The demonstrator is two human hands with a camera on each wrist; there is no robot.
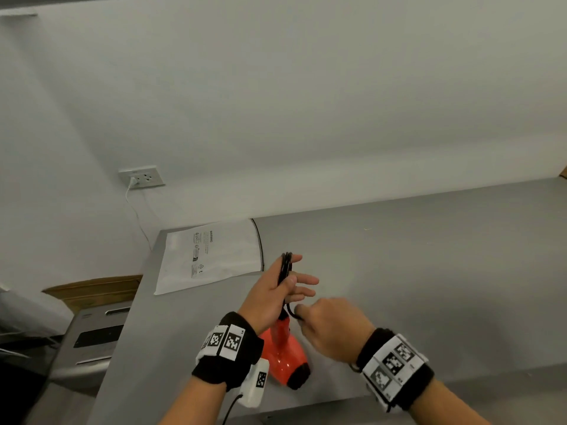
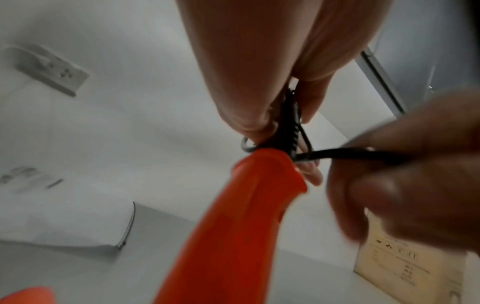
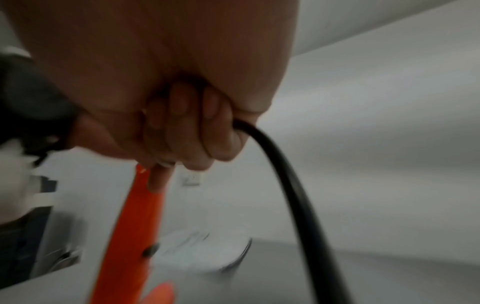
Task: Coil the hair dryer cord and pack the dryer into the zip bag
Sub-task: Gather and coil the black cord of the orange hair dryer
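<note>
Coiling step underway: left hand (image 1: pixel 273 294) holds gathered cord (image 1: pixel 285 268) loops above the orange hair dryer (image 1: pixel 283 354); right hand (image 1: pixel 333 328) pinches the free length. Next, likely: finish wrapping, then reach the zip bag (image 1: pixel 211 259) on the counter (image 1: pixel 429 256).

A white wall outlet (image 1: pixel 141 177) with a plugged white cable (image 1: pixel 137 216) sits beyond a grey counter (image 1: pixel 429 256).

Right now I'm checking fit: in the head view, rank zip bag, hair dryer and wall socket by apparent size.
1. zip bag
2. hair dryer, partly hidden by the left hand
3. wall socket, though farther away
</note>
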